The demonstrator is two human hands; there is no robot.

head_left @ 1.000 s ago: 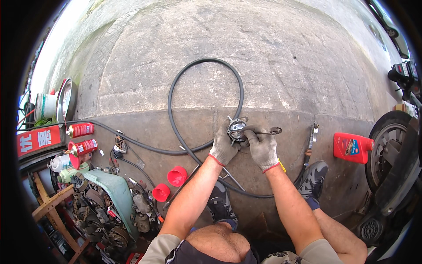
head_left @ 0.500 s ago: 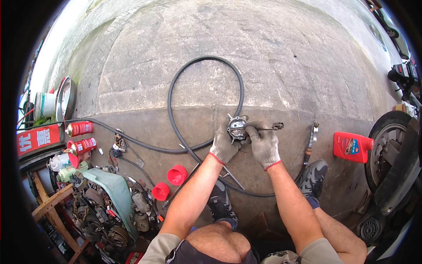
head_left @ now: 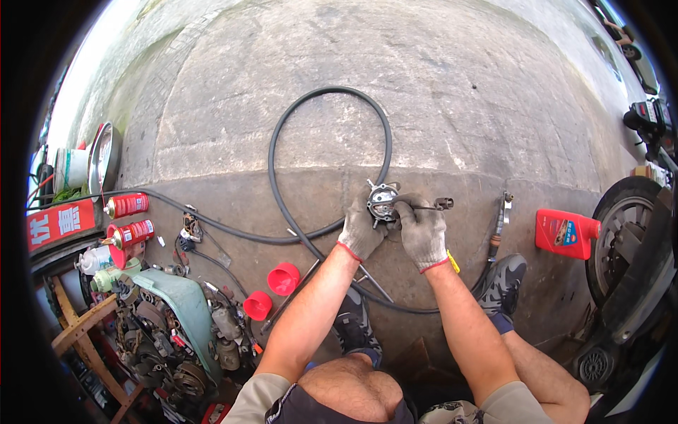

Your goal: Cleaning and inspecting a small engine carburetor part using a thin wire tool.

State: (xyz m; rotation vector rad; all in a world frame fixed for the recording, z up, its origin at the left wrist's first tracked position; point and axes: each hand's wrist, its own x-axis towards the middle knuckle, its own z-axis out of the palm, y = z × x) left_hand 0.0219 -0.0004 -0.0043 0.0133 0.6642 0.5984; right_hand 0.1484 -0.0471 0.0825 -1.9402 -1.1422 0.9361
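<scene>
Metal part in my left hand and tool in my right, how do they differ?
The metal part is chunky and roughly round; the tool is a thin rod with a thicker end. The metal part looks silvery, the tool dark. Your left hand holds the metal part, your right hand the tool. Both are in gloved hands.

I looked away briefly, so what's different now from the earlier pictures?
Since half a second ago, the right hand has shifted slightly left with its tool, and a yellow object beside the wrist shows again. Nothing was visibly taken up or let go: the left hand still holds the metal part. The black hose, red cups and red jug stayed put.
</scene>
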